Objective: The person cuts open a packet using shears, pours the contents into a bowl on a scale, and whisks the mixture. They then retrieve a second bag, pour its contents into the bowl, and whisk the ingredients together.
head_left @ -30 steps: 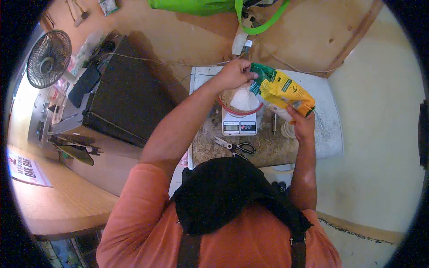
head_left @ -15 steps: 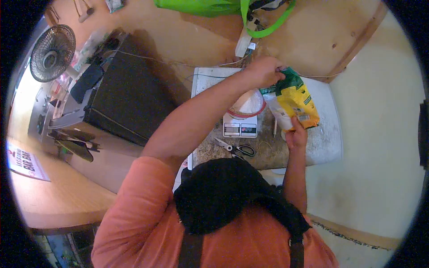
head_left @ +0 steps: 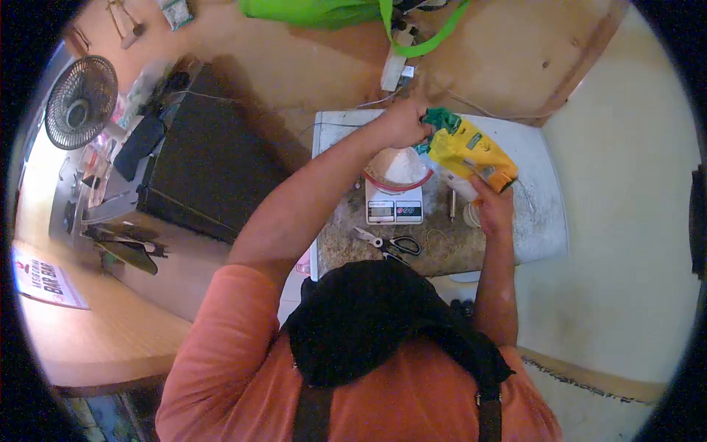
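A yellow and green bag [head_left: 471, 153] is tilted over a red-rimmed bowl [head_left: 398, 187], its green top end toward the bowl. My left hand [head_left: 405, 121] is closed on that top end, with the fingertips partly hidden. Lower down, my right hand [head_left: 495, 206] grips the bag's bottom end. White powder [head_left: 405, 166] is heaped in the bowl, which rests on a white digital kitchen scale [head_left: 395, 211]. Black-handled scissors [head_left: 388, 241] lie in front of the scale.
The white-edged table [head_left: 545, 221] has a stained top. A round container [head_left: 472, 215] stands beside my right hand. To the left is a large dark cabinet-like box [head_left: 213, 147], with a fan [head_left: 81, 103] beyond. A green bag [head_left: 317, 11] is at the back.
The bag has tipped further, and its top end has moved left and down toward the bowl. My left hand moved left with it. More of the white powder is visible.
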Available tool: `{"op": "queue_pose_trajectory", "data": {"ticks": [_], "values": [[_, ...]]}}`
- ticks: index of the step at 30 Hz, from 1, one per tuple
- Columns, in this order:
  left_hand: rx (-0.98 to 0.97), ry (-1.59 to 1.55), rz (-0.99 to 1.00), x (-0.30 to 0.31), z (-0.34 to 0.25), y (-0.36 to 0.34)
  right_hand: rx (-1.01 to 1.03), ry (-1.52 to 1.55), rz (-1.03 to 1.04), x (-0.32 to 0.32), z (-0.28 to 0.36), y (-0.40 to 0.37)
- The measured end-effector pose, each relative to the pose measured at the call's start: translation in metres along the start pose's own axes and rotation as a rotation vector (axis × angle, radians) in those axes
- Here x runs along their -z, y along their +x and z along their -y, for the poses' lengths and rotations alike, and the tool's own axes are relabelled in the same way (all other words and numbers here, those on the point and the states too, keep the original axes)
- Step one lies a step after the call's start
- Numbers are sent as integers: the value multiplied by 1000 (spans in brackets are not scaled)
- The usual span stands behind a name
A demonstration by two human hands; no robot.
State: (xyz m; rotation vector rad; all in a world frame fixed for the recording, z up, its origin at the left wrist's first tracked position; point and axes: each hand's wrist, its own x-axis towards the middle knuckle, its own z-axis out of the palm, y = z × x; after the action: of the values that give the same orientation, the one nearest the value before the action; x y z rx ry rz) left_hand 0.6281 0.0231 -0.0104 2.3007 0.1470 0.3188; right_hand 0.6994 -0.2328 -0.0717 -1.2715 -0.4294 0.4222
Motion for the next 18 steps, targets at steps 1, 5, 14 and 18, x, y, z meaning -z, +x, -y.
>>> {"op": "queue_pose_trajectory", "data": {"ticks": [1,5,14,18], "values": [[-74,127,-28,5,-9,-12,-10,-106,18,-2,1,2],[82,-221,-15,11,39,-17,-45,-350,-27,-14,25,4],[79,-361,-106,14,46,-17,163,-460,79,-32,47,18],[10,-215,-101,3,31,-21,101,-445,105,-35,44,21]]}}
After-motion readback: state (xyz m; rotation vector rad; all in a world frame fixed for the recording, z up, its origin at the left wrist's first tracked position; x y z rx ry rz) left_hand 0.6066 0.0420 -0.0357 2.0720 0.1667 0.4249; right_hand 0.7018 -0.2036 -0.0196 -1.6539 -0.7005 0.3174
